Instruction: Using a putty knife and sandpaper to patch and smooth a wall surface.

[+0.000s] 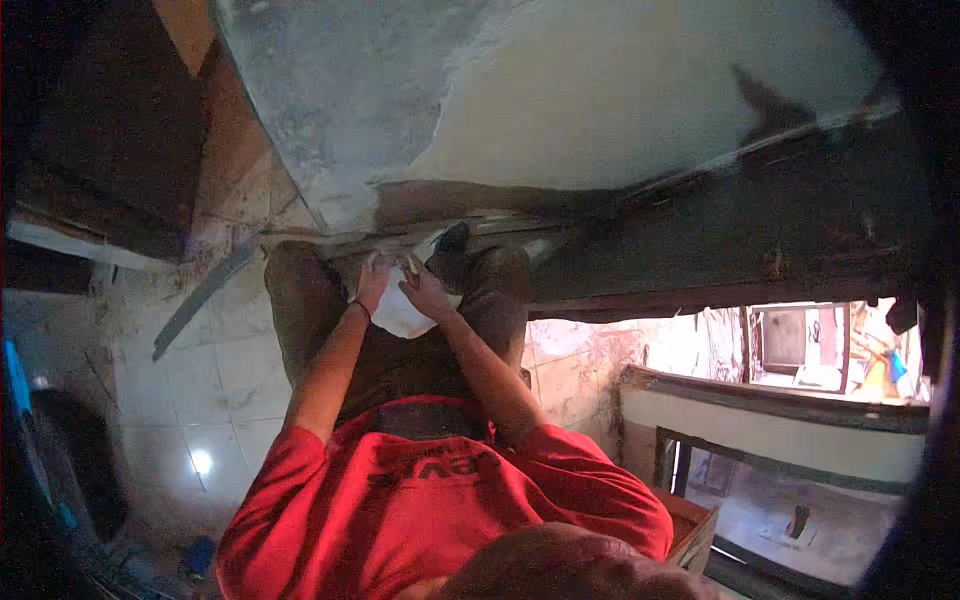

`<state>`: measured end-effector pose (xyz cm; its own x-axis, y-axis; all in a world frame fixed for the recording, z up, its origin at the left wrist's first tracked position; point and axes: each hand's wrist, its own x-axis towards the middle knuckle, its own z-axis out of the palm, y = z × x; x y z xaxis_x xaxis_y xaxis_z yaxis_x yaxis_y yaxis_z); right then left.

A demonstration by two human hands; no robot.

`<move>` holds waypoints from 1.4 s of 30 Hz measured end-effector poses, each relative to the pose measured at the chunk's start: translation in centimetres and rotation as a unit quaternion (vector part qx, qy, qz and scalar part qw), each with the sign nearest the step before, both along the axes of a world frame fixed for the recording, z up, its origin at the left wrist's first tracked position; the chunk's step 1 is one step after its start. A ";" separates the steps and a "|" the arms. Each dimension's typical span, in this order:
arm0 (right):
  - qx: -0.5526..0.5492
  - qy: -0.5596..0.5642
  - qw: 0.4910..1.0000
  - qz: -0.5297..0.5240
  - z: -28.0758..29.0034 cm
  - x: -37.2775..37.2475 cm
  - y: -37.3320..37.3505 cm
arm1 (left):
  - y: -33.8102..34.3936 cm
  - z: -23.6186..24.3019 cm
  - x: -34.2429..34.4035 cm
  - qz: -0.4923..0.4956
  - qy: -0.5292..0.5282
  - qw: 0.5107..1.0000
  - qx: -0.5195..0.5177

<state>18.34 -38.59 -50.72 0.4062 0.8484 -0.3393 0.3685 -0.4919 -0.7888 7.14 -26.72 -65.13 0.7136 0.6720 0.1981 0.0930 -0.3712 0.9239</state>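
A white, thin-looking piece (400, 318), perhaps a bag or a cloth, lies between my knees. My left hand (374, 282) grips its left edge with bent fingers, a dark band round the wrist. On the other side my right hand (426, 292) has its fingers curled over the upper right part, close to the left hand. What the fingertips pinch is too small to make out. Just beyond the right hand sits a small black object (455, 237) beside my right knee. My legs in dark trousers frame both hands.
Ahead stands a patchy grey and cream wall (640, 90), with a long dark ledge (720, 255) running right. Pale tiles cover the floor (225, 390) at left, where a dark strip (205, 300) lies. A dark cabinet-like block (110, 130) is far left; a framed glass panel (790, 510) stands lower right.
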 end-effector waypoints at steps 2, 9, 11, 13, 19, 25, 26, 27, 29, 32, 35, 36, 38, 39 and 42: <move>0.056 -0.025 0.998 -0.006 -0.2 -0.1 0.2 | -0.1 1.5 0.3 0.071 -0.104 0.959 -0.253; 0.175 -0.100 0.979 -0.040 5.4 2.8 1.7 | -0.1 14.2 0.5 0.086 -0.050 0.959 -0.266; 0.258 -0.131 0.956 -0.035 10.6 4.5 3.1 | 0.0 16.7 1.0 0.138 -0.056 0.882 -0.447; 0.264 -0.203 0.943 -0.009 16.5 6.1 4.6 | -0.3 17.9 1.5 0.125 -0.056 0.888 -0.439; 0.215 -0.334 0.917 0.039 27.6 8.8 7.8 | -0.4 18.4 1.7 0.078 -0.039 0.931 -0.354; 0.182 -0.359 0.915 0.040 30.7 9.2 8.7 | -0.6 18.5 1.9 0.110 -0.032 0.927 -0.358; 0.158 -0.358 0.920 0.037 31.0 9.2 8.8 | -0.7 18.3 1.9 0.117 -0.041 0.924 -0.361; 0.161 -0.369 0.914 0.045 31.4 9.2 8.8 | -0.9 18.0 2.0 0.118 -0.063 0.917 -0.375; 0.172 -0.393 0.902 0.050 31.8 9.2 8.9 | -1.0 17.1 2.3 0.136 -0.073 0.897 -0.415; 0.161 -0.386 0.907 0.054 32.2 9.3 9.0 | -0.9 15.4 2.3 0.113 -0.039 0.942 -0.314; 0.125 -0.396 0.908 0.055 32.4 9.4 9.1 | -0.8 13.8 2.6 0.131 -0.032 0.916 -0.378; 0.133 -0.397 0.907 0.053 32.5 9.4 9.1 | -0.6 13.5 2.5 0.125 -0.043 0.935 -0.328; 0.149 -0.397 0.904 0.055 32.7 9.4 9.1 | -0.6 13.2 2.4 0.097 -0.010 0.952 -0.291; 0.144 -0.401 0.903 0.058 32.7 9.4 9.1 | -0.6 13.3 2.3 0.073 -0.030 0.949 -0.304; 0.147 -0.413 0.897 0.056 33.2 9.5 9.1 | -1.2 14.4 1.9 0.056 -0.047 0.945 -0.318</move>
<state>27.88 -29.47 -17.55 0.3228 0.9030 0.2835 0.9210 -0.2307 -0.3138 9.07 -27.89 -50.77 0.6296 0.7470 -0.2135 0.0058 0.2702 0.9628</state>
